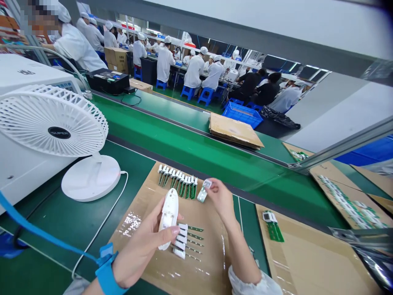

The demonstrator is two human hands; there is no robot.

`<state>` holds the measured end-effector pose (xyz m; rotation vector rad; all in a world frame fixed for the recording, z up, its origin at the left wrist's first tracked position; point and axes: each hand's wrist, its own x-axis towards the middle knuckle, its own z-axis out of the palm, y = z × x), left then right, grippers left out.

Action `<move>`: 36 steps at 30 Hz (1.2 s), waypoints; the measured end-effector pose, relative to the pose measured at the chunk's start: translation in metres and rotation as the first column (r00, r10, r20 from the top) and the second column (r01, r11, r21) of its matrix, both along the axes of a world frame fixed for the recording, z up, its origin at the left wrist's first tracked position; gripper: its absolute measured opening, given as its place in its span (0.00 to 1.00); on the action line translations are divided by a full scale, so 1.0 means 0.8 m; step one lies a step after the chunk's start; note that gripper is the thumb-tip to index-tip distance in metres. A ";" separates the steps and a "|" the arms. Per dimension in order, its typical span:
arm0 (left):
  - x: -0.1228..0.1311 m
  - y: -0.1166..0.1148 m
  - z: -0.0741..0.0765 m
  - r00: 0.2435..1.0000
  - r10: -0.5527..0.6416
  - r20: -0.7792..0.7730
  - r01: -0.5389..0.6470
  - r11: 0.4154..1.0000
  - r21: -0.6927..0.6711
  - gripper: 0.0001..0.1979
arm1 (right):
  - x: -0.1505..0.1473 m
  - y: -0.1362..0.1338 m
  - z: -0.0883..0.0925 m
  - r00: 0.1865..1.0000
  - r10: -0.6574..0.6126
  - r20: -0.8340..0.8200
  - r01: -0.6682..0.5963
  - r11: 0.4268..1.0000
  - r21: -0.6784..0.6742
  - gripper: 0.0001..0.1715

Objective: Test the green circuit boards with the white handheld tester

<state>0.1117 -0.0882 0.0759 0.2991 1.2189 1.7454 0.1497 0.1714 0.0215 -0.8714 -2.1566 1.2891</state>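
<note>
My left hand (150, 231) is wrapped round a white, elongated plastic housing (169, 213), held upright over a cardboard sheet (211, 246). Between the fingertips of my right hand (221, 198) is a small circuit board (203, 191) with a pale square part at its upper end. A row of similar green boards with white parts (178, 179) stands along the sheet's far edge. Just right of the housing lies a second group of boards (187, 241), white ends toward my left hand, which partly hides them.
A white fan (55, 123) stands at the left, its cable crossing the bench. Beyond the sheet runs a green conveyor belt (172, 135). At the right, another cardboard sheet (310, 262) bears one board (273, 227). A metal post (346, 143) rises there. Co-workers sit in the background.
</note>
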 end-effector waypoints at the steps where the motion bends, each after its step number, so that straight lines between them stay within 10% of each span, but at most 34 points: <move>1: 0.002 0.000 0.001 1.000 0.004 -0.016 -0.004 1.000 0.003 0.50 | 0.006 -0.008 0.015 0.996 -0.049 -0.071 0.052 0.998 0.037 0.19; 3: 0.006 0.001 0.006 0.999 0.009 -0.032 -0.008 1.000 0.014 0.49 | 0.021 -0.034 0.049 0.972 -0.050 -0.228 0.075 0.992 0.103 0.20; 8: 0.016 0.009 0.025 0.999 0.033 -0.022 -0.030 0.994 0.107 0.42 | 0.046 -0.114 0.108 0.893 0.399 -0.209 -0.363 0.912 0.190 0.12; 36: 0.021 0.008 0.024 0.999 0.041 -0.025 -0.038 0.994 0.107 0.37 | 0.049 -0.133 0.106 0.861 0.462 -0.212 -0.432 0.885 0.173 0.14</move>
